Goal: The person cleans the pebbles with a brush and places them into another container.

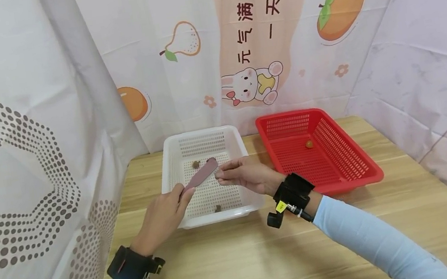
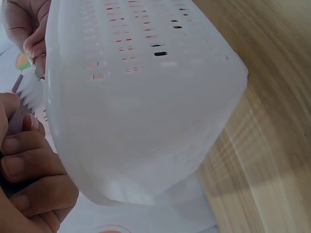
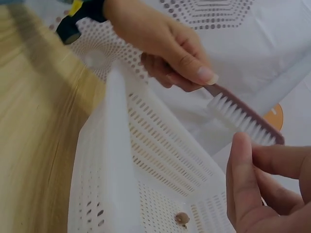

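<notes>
My left hand (image 1: 165,217) grips a brush (image 1: 201,174) by its mauve handle, above the white basket (image 1: 172,184). White bristles show on the brush (image 3: 245,119) in the right wrist view. Beside the brush head, my right hand (image 1: 249,174) pinches a small brownish lump (image 1: 217,174) between thumb and fingertips; fingers mostly hide it, and its kind is unclear. On the white basket's floor lie a few small brown lumps (image 1: 195,164). One brown lump (image 3: 182,218) there looks rounded, rather like a small mushroom.
To the right stands a red basket (image 1: 297,153) with one small yellowish-brown lump (image 1: 309,144) in it. Both baskets rest on a wooden table (image 1: 222,262). Printed curtains (image 1: 172,5) hang behind and at the sides.
</notes>
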Demonstrator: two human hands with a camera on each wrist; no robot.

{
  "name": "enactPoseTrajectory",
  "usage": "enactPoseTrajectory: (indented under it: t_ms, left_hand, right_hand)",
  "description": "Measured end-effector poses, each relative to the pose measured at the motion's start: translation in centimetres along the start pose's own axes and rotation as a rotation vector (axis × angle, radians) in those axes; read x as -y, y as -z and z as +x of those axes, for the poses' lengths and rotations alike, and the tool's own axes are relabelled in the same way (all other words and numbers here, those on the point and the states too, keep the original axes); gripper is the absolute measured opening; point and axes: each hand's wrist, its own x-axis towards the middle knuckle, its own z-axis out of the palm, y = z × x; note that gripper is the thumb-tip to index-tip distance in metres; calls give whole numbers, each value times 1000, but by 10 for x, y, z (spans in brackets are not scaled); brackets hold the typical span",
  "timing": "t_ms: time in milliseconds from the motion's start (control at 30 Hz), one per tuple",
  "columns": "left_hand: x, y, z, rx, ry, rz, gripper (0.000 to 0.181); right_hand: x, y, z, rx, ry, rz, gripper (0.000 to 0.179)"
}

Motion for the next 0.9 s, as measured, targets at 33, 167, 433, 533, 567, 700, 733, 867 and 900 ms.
enactPoseTrajectory:
  t_ms: [33, 167, 433, 533, 567, 700, 733, 867, 900]
  left_hand:
    - [-1, 0, 1, 6, -1, 0, 32]
    - [-1, -1, 2, 21, 4, 5, 33]
    - [3, -2, -1, -10, -8, 28, 32]
    - [4, -2, -1, -13, -13, 28, 32]
    - [3, -2, 0, -11, -14, 28, 32]
    - [2, -3, 3, 8, -14, 36, 34]
    - [1, -3, 3, 11, -12, 38, 34]
    - [2, -2, 0, 4, -1, 37, 32]
    - [3, -1, -1, -2, -1, 38, 32]
  right_hand:
    - [-1, 0, -1, 0, 4, -19, 37]
    - [0, 0, -2, 9, 28, -118, 34]
    - [10, 6, -5, -15, 45, -171, 33]
    - [8, 7, -4, -9, 44, -169, 35]
    - [7, 7, -4, -1, 42, -169, 36]
    - [0, 4, -1, 40, 23, -186, 34]
    - [-1, 4, -1, 50, 21, -192, 33]
    - [1, 2, -2, 59, 36, -224, 34]
    - [3, 2, -2, 58, 39, -230, 35]
